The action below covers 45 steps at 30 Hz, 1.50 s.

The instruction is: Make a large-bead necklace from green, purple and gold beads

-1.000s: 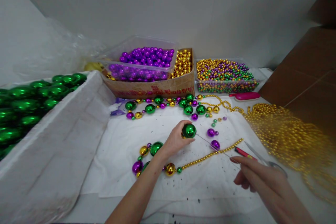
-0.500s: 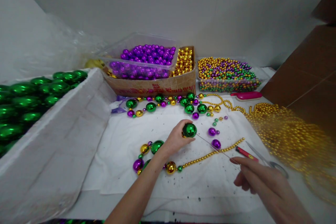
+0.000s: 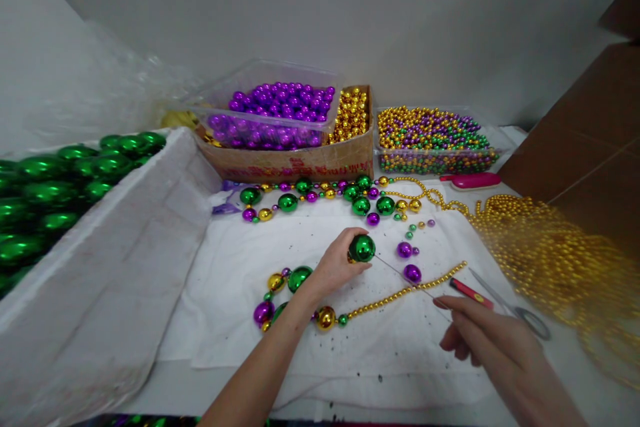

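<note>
My left hand (image 3: pixel 336 265) is closed round a large shiny green bead (image 3: pixel 363 248), with a bit of gold showing behind it. From that bead a thin cord (image 3: pixel 391 267) runs taut to my right hand (image 3: pixel 495 333), whose thumb and finger pinch it. Beneath my left forearm lies a strand of green, purple and gold beads (image 3: pixel 276 282), partly covered by the arm. Its gold bead chain (image 3: pixel 395 298) stretches right across the white cloth (image 3: pixel 370 347). Loose purple beads (image 3: pixel 413 273) rest just past the cord.
Red-handled cutter (image 3: pixel 471 293) and scissors (image 3: pixel 533 322) lie by my right hand. Behind are a finished-looking bead strand (image 3: pixel 287 202), a purple bead tub (image 3: pixel 280 107), a mixed bead tub (image 3: pixel 435 140) and a pink tool (image 3: pixel 473 181). A foam box (image 3: pixel 110 273) of green beads stands left; gold chains (image 3: pixel 545 247) right.
My right hand has shifted slightly left along the cord. My left hand stays on the green bead, nearly unmoved.
</note>
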Each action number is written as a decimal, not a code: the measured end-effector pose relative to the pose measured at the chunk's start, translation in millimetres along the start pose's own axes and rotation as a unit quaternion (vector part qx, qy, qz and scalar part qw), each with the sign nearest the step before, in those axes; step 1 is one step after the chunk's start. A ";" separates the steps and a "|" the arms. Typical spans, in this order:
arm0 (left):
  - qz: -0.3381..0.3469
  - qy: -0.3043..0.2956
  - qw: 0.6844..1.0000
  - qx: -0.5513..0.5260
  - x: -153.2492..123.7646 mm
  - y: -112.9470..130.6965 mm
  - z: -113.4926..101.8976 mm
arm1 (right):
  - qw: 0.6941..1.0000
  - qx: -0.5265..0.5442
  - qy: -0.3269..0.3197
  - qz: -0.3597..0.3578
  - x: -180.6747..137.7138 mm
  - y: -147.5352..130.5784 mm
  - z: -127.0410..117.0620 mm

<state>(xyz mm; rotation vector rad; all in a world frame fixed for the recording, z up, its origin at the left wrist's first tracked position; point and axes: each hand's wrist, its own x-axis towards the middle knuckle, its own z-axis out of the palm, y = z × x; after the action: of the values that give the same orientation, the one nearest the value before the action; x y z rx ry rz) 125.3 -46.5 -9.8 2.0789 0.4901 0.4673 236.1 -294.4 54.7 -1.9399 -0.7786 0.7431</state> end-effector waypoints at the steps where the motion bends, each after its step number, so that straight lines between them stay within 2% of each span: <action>1: 0.009 -0.002 1.000 0.007 -0.4 1.6 0.1 | 1.000 -0.002 -0.005 0.002 1.6 1.2 1.5; 6: 0.032 -0.005 0.999 0.031 -1.8 10.4 3.4 | 0.999 -0.016 -0.041 0.008 10.1 10.4 8.1; 12: 0.050 -0.020 0.998 0.023 -1.5 16.3 7.6 | 0.999 0.001 -0.052 0.014 14.1 16.5 15.5; 20: -0.022 -0.035 0.999 0.008 -2.4 14.7 5.9 | 0.998 0.045 -0.041 0.019 19.7 18.8 12.5; 24: -0.012 -0.037 0.999 0.026 -2.7 12.0 8.3 | 0.996 0.081 -0.037 0.030 21.7 24.9 8.4; 29: 0.014 0.016 0.998 0.054 -15.4 15.6 17.6 | 0.981 0.174 -0.028 0.080 23.5 46.5 9.5; 31: -0.010 0.053 0.998 0.041 -26.9 18.9 26.3 | 0.972 0.206 -0.036 0.108 22.7 58.6 11.9; 33: -0.064 0.097 0.993 -0.017 -39.8 21.1 39.1 | 0.964 0.221 -0.047 0.138 20.3 72.0 14.4; 36: -0.153 0.165 0.956 -0.189 -56.4 22.5 61.8 | 0.957 0.226 -0.057 0.176 13.0 90.7 15.4; 39: -0.208 0.223 0.882 -0.360 -64.3 25.6 80.8 | 0.956 0.210 -0.071 0.191 2.9 101.2 11.4; 43: -0.258 0.283 0.792 -0.475 -63.5 35.8 93.6 | 0.955 0.186 -0.084 0.215 -8.5 103.1 5.0; 45: -0.278 0.277 0.754 -0.528 -62.4 41.4 96.0 | 0.952 0.203 -0.073 0.219 -12.5 103.5 4.5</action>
<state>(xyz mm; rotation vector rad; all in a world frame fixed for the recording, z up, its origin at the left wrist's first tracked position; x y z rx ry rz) 127.4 -166.3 -31.7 0.6160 0.8861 0.7630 248.3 -343.6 -36.6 -1.7019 -0.2397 1.2216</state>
